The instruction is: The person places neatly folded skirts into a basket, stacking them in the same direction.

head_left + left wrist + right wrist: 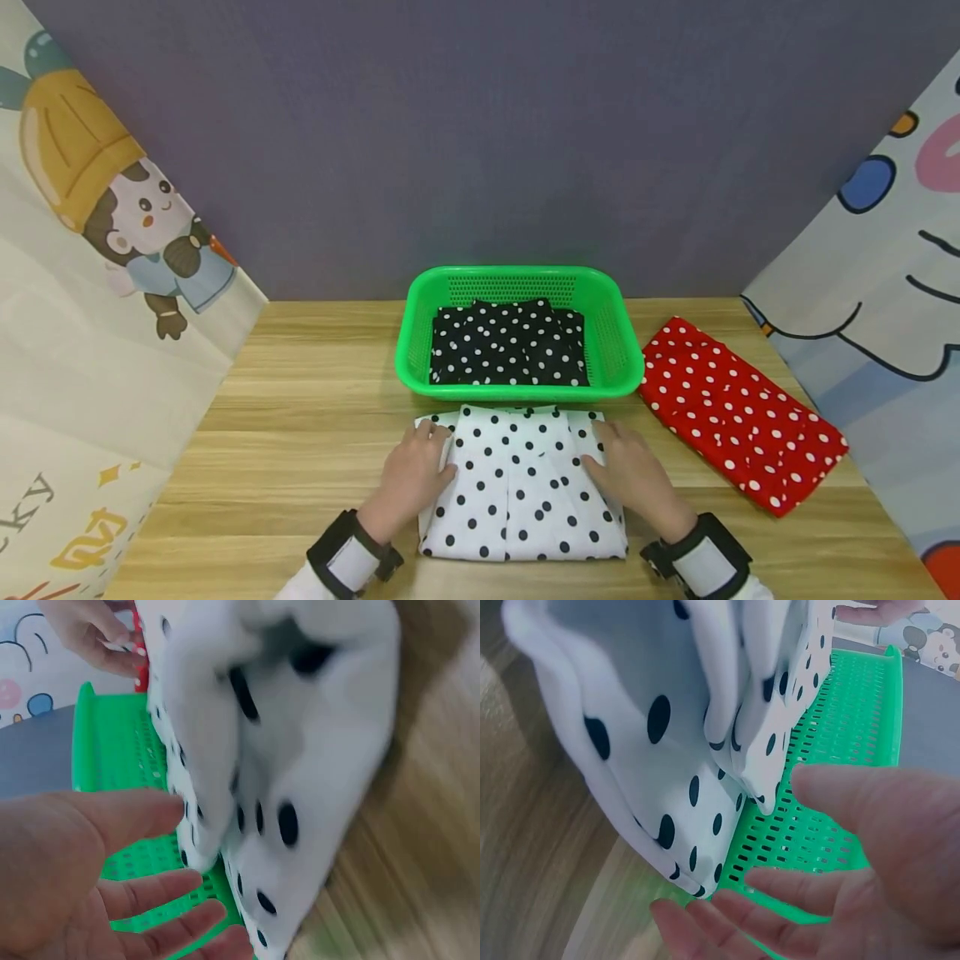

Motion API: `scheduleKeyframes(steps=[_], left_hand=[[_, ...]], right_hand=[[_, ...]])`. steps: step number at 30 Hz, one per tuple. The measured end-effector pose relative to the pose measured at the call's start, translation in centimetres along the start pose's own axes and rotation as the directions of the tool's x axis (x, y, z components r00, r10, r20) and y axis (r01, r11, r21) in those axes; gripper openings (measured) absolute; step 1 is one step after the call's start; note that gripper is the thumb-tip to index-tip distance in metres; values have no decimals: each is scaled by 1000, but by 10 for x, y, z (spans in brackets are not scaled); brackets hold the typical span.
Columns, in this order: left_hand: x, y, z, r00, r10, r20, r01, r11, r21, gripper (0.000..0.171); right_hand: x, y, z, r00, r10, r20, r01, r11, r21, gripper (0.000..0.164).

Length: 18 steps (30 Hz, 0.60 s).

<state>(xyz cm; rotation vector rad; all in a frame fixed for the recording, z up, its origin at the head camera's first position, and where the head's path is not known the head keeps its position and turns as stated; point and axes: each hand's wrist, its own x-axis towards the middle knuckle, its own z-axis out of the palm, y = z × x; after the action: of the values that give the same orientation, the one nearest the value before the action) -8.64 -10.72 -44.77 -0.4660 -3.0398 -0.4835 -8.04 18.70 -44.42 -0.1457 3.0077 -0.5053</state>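
Observation:
A folded white cloth with black dots (517, 492) lies flat on the table in front of the green basket. At its left edge is my left hand (411, 475), fingertips on the upper left corner. My right hand (633, 475) rests along the opposite edge, near the upper right corner. Both wrist views show loose, spread fingers: the left thumb (142, 817) lies close beside the cloth's folds, and the right fingers (780, 907) reach to its lower corner. Layered side flaps of the fabric show in these views.
Behind the cloth stands the green plastic basket (517, 392), holding a folded black cloth with white dots (510, 346). A folded red cloth with white dots (742, 417) lies slanted at the right, against the basket's side. A grey wall (510, 150) rises behind the wooden table (300, 433).

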Motion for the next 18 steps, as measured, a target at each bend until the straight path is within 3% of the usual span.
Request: scheduleKeyframes(steps=[5, 10, 18], left_hand=[[3, -7, 2, 995, -83, 49, 83, 997, 2, 63], [1, -7, 1, 980, -182, 76, 183, 983, -6, 70], [0, -5, 1, 962, -250, 111, 257, 964, -62, 73]], right_hand=[[1, -1, 0, 997, 69, 43, -69, 998, 7, 66], [0, 0, 0, 986, 113, 124, -115, 993, 8, 72], [-1, 2, 4, 977, 131, 168, -139, 990, 36, 75]])
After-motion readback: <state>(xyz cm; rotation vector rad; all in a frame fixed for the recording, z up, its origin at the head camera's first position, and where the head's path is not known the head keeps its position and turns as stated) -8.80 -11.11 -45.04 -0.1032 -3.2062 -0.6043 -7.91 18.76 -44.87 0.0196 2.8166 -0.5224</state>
